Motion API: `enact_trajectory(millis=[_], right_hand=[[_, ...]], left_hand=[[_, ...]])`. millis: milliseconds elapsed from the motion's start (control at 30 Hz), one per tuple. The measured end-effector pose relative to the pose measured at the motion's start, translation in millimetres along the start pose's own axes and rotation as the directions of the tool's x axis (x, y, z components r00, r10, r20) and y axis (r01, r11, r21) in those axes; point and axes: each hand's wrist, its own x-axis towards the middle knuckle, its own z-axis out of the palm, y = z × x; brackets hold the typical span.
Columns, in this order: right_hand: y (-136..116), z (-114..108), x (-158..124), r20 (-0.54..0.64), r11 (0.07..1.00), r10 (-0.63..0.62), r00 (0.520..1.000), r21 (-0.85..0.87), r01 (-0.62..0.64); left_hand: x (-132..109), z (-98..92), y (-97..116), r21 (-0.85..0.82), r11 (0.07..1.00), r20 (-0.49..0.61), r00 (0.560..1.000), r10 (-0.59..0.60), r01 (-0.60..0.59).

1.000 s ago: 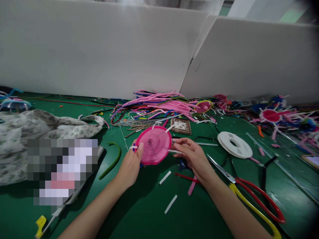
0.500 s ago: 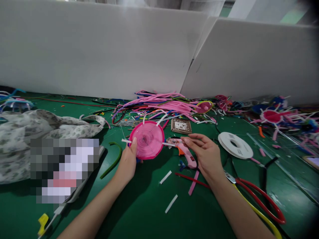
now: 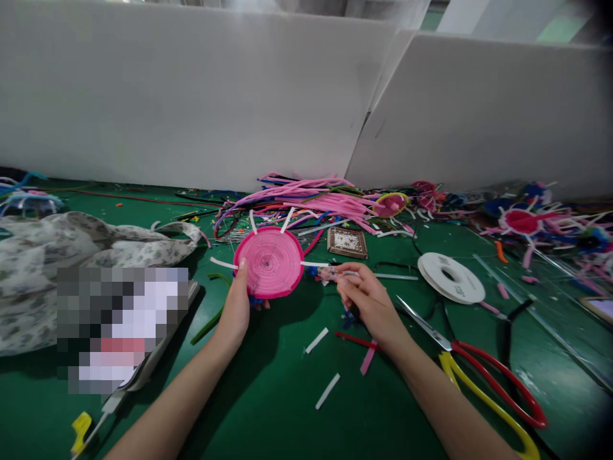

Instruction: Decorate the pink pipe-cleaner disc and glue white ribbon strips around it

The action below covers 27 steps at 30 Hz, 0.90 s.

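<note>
While the left hand (image 3: 234, 310) grips a pink disc (image 3: 272, 263), thumb over its rim, right hand (image 3: 368, 299) curled, hold unclear.

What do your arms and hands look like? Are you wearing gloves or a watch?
My left hand and right hand wear no gloves. The left forearm and right forearm are bare, with no sleeves, watch or bracelet showing. I see no rings, but some fingers are hidden.
</note>
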Motion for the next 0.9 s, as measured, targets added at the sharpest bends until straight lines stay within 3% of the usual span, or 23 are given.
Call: enact_trajectory(millis=[200, 333, 433, 700, 900], right_hand=[[2.4, 5.7, -0.3, 0.054, 0.999, 0.022, 0.998, -0.029, -0.021], [3.8, 8.8, -1.4, 0.143, 0.996, 0.089, 0.986, 0.019, -0.092], [2.0, 13.3, -4.1, 0.134, 0.991, 0.086, 0.987, 0.088, -0.098], [-0.4, 18.1, -3.7, -0.054, 0.992, 0.011, 0.998, 0.128, -0.004], [-1.5, 16.9, -3.2, -0.102, 0.998, 0.014, 0.995, 0.06, -0.008]], left_hand=[[-5.9, 1.5, 10.6, -0.197, 0.969, 0.07, 0.988, -0.137, 0.148], [-7.3, 1.2, 14.9, -0.258, 0.908, 0.188, 0.939, -0.289, 0.331], [-5.7, 0.7, 11.7, -0.216, 0.887, 0.245, 0.902, -0.355, 0.407], [-6.4, 2.3, 5.1, -0.149, 0.905, 0.297, 0.891, -0.344, 0.399], [-7.0, 2.8, 4.2, -0.143, 0.908, 0.299, 0.892, -0.339, 0.393]])
